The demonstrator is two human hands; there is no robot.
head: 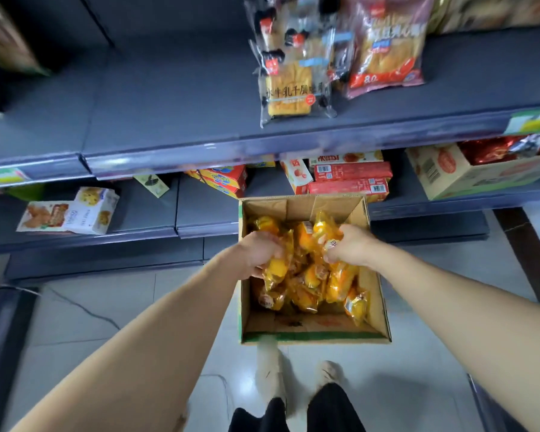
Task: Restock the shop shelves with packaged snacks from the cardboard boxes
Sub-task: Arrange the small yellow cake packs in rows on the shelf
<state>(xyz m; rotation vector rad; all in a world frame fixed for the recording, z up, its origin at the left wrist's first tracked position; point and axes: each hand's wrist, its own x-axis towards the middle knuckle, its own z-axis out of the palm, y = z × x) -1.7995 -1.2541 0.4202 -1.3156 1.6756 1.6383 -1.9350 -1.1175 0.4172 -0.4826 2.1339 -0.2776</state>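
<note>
Grey shelf (pixel 169 98), bread pack (pixel 290 88) "水牛乳千层"

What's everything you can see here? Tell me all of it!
open cardboard box: one, brown, on the floor before the shelves
yellow snack packets: many, yellow-orange, inside that box
toast packs: several, clear wrap, upper shelf
large snack bag: one, red-brown, right of the toast
flat cartons: at least two, red, stacked on the lower shelf
cookie boxes: two, white, lower shelf left
second cardboard box: one, tan, lower shelf right, red foil packs inside
shoes: two, pale, on the floor
left hand: grips yellow packets
right hand: grips yellow packets
</note>
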